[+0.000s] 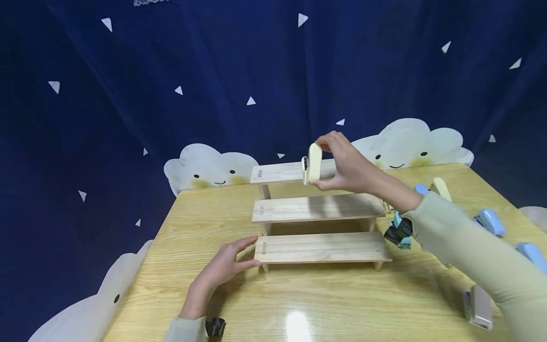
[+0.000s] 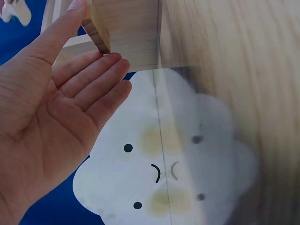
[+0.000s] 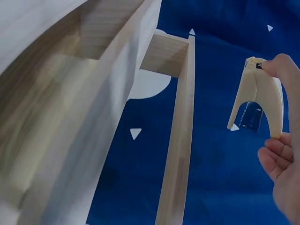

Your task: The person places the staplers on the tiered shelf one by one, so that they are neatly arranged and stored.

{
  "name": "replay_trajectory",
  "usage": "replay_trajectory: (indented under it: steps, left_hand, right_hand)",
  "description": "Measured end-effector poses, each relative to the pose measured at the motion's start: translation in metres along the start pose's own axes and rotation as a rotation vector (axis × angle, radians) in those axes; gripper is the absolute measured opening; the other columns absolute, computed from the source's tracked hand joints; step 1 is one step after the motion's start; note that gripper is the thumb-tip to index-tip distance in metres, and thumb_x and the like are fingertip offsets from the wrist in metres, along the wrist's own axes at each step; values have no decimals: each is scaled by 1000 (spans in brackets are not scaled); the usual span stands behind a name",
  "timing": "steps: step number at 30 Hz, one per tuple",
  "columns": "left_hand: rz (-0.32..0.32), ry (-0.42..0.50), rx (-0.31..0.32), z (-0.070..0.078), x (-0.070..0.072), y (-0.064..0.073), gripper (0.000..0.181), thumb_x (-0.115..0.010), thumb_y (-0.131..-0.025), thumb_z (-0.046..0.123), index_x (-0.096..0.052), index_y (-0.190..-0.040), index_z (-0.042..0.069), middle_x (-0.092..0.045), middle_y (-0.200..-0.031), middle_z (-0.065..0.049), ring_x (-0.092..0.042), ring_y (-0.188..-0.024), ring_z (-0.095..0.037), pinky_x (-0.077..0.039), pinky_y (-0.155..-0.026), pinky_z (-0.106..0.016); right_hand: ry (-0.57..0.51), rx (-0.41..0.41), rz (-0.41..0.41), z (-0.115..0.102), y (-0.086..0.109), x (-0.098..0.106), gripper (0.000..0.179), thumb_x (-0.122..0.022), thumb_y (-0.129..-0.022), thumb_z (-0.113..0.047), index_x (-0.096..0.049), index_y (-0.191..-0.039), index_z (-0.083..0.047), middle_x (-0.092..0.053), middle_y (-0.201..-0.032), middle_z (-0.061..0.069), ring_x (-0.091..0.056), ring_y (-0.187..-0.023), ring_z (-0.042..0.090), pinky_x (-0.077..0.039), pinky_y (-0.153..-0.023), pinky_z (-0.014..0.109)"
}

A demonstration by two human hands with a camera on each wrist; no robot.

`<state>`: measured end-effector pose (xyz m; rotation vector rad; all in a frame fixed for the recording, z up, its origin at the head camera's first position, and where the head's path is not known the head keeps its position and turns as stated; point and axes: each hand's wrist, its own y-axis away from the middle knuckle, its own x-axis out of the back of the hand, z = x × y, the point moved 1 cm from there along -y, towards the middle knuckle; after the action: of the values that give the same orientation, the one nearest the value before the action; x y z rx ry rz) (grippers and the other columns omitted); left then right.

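One cream stapler sits pinched in the right hand.

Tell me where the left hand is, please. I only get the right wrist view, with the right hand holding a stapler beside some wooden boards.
Observer: In the head view, the left hand is at the left end of the lowest board of the stepped shelf.
Operator: Thanks. Any staplers around besides the cream stapler I can see?
Observer: Yes, a light-blue stapler is on the table, out to the right of the shelf.
Operator: And anything closer to the person on that side?
Observer: A greyish stapler is on the right, nearer the person than the light-blue one.
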<state>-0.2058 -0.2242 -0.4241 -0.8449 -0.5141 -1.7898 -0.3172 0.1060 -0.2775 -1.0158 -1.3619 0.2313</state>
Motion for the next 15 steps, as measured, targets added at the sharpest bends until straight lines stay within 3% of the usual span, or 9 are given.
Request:
replay_trajectory:
  steps: [6,15]
  left_hand:
    - [-2,1,13,0,1,0,73,-73,-85,40,-46,-145,6,-49,-149,-12,-48,-137,-33,-40,-115,-50]
    - [-6,4,7,1,0,0,74,-72,-86,42,-47,-145,6,-49,-149,-13,-47,-138,-33,-40,-115,-49]
  right_hand:
    - [-73,-27,-69,-1,-25,-22,71,-85,-69,-29,-49,-119,4,-52,-111,15,-48,-103,25,-47,-92,39]
    - [-97,-82,-156,0,-50,-47,69,-82,-73,-33,-47,-121,3,-50,-111,14,-46,-103,25,-46,-93,38]
